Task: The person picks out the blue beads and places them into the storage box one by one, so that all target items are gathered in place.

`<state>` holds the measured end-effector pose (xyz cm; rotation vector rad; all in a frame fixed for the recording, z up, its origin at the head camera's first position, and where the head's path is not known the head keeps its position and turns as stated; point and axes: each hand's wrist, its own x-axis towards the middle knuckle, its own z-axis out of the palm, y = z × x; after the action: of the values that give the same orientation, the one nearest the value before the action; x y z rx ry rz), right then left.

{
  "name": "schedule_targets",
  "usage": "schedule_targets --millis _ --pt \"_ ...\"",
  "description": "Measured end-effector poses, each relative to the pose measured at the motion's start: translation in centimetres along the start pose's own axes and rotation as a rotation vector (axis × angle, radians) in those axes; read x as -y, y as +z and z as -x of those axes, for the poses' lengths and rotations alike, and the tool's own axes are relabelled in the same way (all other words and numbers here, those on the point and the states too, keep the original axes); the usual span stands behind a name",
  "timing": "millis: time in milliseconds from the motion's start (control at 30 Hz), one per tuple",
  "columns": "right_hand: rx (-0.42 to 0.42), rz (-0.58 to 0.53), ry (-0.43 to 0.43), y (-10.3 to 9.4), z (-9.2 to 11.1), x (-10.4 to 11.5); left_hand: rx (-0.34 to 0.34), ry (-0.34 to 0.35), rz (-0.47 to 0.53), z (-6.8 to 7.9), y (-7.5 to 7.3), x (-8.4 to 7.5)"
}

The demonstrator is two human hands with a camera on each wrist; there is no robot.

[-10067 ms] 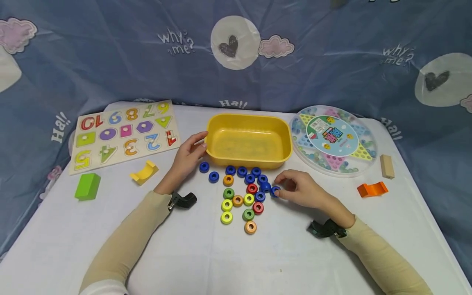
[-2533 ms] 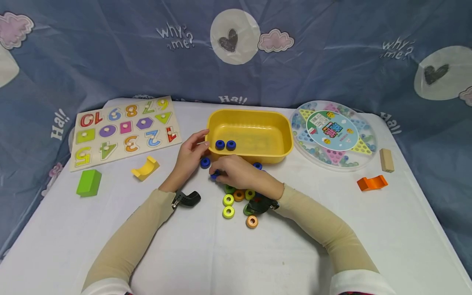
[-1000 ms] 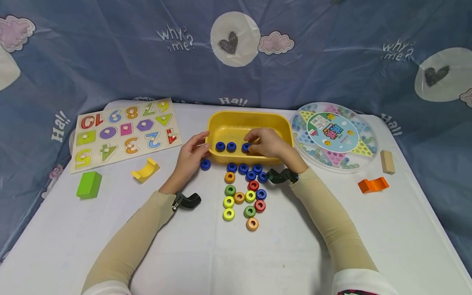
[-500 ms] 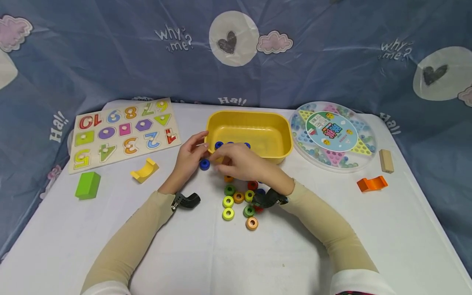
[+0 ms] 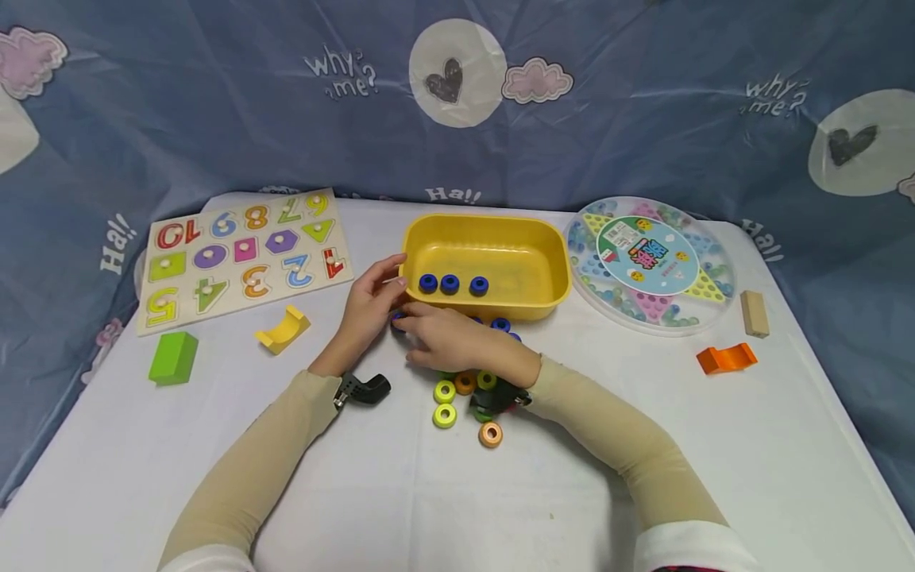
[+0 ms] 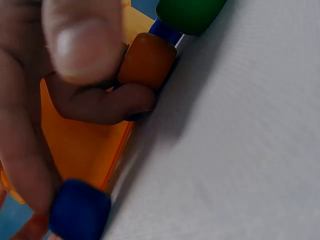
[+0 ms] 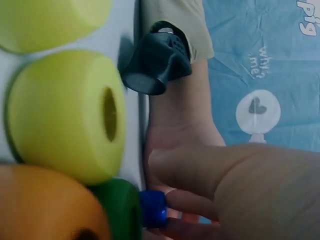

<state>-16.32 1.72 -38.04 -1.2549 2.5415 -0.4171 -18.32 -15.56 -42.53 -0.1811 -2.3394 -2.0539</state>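
My left hand rests at the left end of the yellow tray, its fingertips right at the rim. My right hand reaches leftward along the tray's front, palm down. Its outstretched fingertips touch a blue bead on the table near my left hand. In the left wrist view a right fingertip meets this blue bead, with the thumb standing away from it. Three blue beads lie in a row inside the tray. Yellow beads and an orange bead lie in front; my right hand and wrist cover several others.
A number puzzle board, a yellow arch block and a green block lie at the left. On the right are a round clear game box, a wooden block and an orange arch block.
My right hand has set a third blue bead in the tray, let go, and moved left and down to the blue bead near my left hand. The left hand has stayed at the rim.
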Motion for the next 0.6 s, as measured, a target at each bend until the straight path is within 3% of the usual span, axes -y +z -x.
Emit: schedule_targets --millis 233,600 --pt "-0.123 -0.030 -0.070 0.53 -0.16 -0.29 0.002 0.042 0.004 -0.03 0.01 0.41" --pt "-0.137 -0.061 -0.099 0.30 -0.06 -0.66 0.023 0.020 0.015 -0.04 -0.09 0.42"
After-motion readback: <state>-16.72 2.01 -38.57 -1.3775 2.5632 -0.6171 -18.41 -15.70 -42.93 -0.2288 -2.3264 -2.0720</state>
